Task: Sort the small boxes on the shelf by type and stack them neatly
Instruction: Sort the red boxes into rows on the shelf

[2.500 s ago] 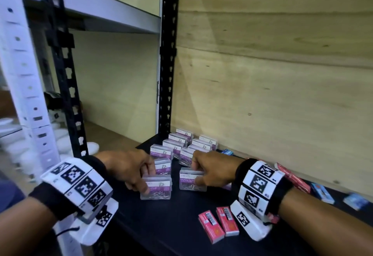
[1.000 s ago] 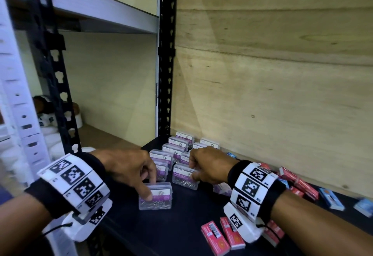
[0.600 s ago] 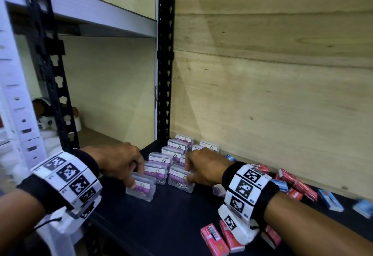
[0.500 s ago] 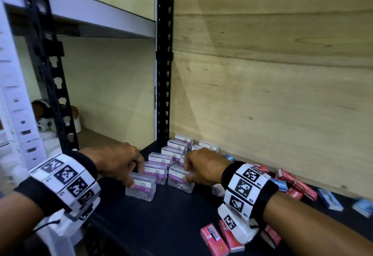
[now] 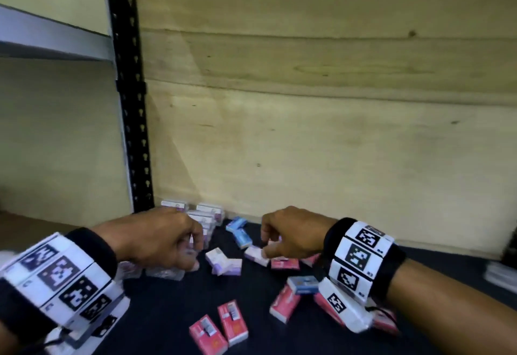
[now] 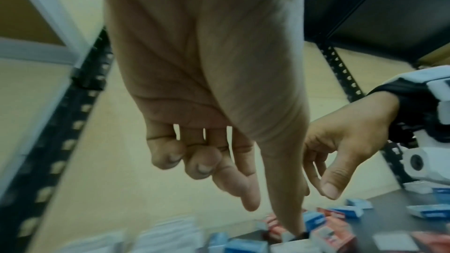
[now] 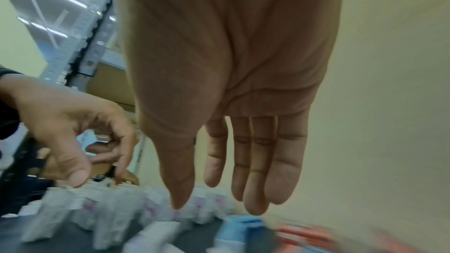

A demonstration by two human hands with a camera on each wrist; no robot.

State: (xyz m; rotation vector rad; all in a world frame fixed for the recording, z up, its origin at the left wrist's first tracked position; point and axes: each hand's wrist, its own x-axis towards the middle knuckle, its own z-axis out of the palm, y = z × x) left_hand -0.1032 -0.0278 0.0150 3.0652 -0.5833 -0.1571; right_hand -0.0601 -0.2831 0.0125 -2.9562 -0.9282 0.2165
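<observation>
Clear boxes with purple labels stand in rows at the back left of the black shelf, and more of them lie under my left hand. That hand hovers with index and thumb stretched down and holds nothing. My right hand hangs with straight fingers just above a small purple-white carton; I cannot tell if it touches. Two more purple-white cartons lie between the hands. Blue boxes and red boxes lie scattered.
A plywood wall closes the back of the shelf. A black perforated upright stands at the back left corner. Another blue box and red box lie below my right wrist. A blurred pale object sits at the far right.
Both hands have let go of the clear boxes they gripped. The view has swung right. My right hand has moved right to the loose purple-white cartons, and my left hand has lifted.
</observation>
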